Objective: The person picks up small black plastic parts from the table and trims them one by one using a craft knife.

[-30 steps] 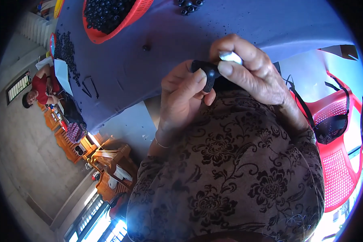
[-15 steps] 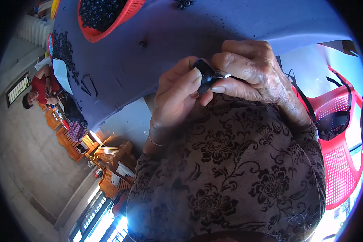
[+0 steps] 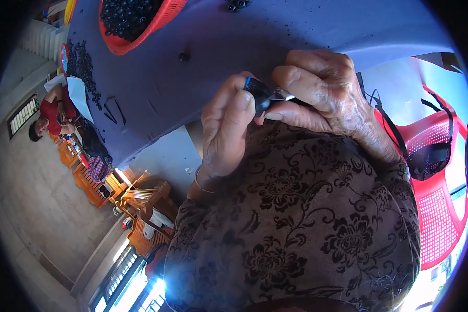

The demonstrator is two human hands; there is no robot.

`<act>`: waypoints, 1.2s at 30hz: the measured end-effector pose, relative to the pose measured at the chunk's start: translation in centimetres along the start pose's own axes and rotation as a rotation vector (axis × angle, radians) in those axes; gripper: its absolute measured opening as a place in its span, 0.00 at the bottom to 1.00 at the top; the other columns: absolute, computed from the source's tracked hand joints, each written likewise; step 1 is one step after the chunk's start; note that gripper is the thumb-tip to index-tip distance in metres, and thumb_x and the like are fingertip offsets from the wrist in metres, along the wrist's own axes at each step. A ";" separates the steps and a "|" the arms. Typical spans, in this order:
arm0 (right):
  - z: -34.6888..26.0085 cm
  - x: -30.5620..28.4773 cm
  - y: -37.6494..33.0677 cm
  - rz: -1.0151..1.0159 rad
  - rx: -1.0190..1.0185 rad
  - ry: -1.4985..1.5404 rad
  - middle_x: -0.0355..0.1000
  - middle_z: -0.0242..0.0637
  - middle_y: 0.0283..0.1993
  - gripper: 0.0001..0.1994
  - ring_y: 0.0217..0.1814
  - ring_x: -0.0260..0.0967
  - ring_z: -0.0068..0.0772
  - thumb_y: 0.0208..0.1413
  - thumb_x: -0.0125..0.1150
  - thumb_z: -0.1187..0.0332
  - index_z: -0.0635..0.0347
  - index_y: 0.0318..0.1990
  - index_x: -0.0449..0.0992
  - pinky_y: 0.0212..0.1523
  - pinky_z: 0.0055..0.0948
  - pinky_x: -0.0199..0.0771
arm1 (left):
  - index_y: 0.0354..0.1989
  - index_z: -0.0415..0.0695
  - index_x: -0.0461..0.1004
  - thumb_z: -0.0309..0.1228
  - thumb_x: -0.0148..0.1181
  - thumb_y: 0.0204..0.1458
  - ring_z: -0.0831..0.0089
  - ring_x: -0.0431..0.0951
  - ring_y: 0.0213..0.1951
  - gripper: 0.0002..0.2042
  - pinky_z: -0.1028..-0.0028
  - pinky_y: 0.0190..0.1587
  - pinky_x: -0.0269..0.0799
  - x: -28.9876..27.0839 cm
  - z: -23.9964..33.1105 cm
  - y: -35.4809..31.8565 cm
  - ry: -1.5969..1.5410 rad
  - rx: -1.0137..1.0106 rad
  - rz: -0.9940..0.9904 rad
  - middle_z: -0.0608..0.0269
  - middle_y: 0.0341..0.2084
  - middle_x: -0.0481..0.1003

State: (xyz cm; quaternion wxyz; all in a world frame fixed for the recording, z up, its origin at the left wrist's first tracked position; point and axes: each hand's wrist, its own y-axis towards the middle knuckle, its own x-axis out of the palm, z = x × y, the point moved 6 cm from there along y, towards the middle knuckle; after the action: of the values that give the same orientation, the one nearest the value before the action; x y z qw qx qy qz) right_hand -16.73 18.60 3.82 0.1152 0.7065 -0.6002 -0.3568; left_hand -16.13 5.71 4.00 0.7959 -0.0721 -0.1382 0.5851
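My left hand (image 3: 224,122) pinches a glossy black rounded piece (image 3: 258,96) with a blue edge at its upper end; its exact kind does not show. My right hand (image 3: 322,91) is closed around a small shiny metal blade (image 3: 282,95), most of it hidden in the fingers. The blade's tip touches the right side of the black piece. Both hands are raised in front of my chest, near the table's close edge. A single small black ball-like piece (image 3: 183,57) lies on the table beyond my left hand.
A red basket (image 3: 122,48) full of round black pieces stands at the far left of the blue-covered table (image 3: 156,88). More black pieces lie beyond it and along the left side. A pink plastic chair (image 3: 439,218) stands at right. A person in red (image 3: 52,112) sits far left.
My left hand has shifted slightly left and turned the black piece, showing more of its blue edge and rounded side. My right hand with the blade has barely moved.
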 end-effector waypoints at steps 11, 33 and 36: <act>-0.2 0.7 -0.2 0.113 0.008 -0.084 0.61 0.34 0.21 0.19 0.18 0.63 0.30 0.39 0.65 0.56 0.61 0.30 0.70 0.16 0.26 0.63 | 0.34 0.40 0.64 0.33 0.39 0.58 0.84 0.59 0.28 0.10 0.82 0.32 0.56 -0.4 -0.2 -0.1 -0.034 0.081 0.070 0.71 0.27 0.62; 0.7 1.7 -0.3 0.094 0.105 -0.029 0.62 0.34 0.20 0.19 0.18 0.63 0.31 0.38 0.66 0.58 0.62 0.30 0.67 0.17 0.27 0.63 | 0.39 0.35 0.66 0.36 0.37 0.59 0.75 0.70 0.34 0.15 0.77 0.36 0.65 -1.2 -0.6 0.2 0.007 0.084 0.142 0.61 0.30 0.70; 0.5 1.9 -0.2 0.083 0.064 -0.075 0.62 0.34 0.20 0.18 0.18 0.63 0.31 0.39 0.66 0.58 0.62 0.29 0.67 0.17 0.27 0.64 | 0.40 0.36 0.66 0.36 0.37 0.59 0.77 0.69 0.31 0.15 0.78 0.33 0.63 -1.3 -0.8 0.2 -0.004 0.082 0.131 0.62 0.29 0.69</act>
State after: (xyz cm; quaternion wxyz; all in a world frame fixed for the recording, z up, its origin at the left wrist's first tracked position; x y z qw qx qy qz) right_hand -16.88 17.04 2.64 0.0844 0.6706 -0.6439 -0.3585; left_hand -16.43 4.54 2.99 0.7577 -0.0472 -0.1107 0.6414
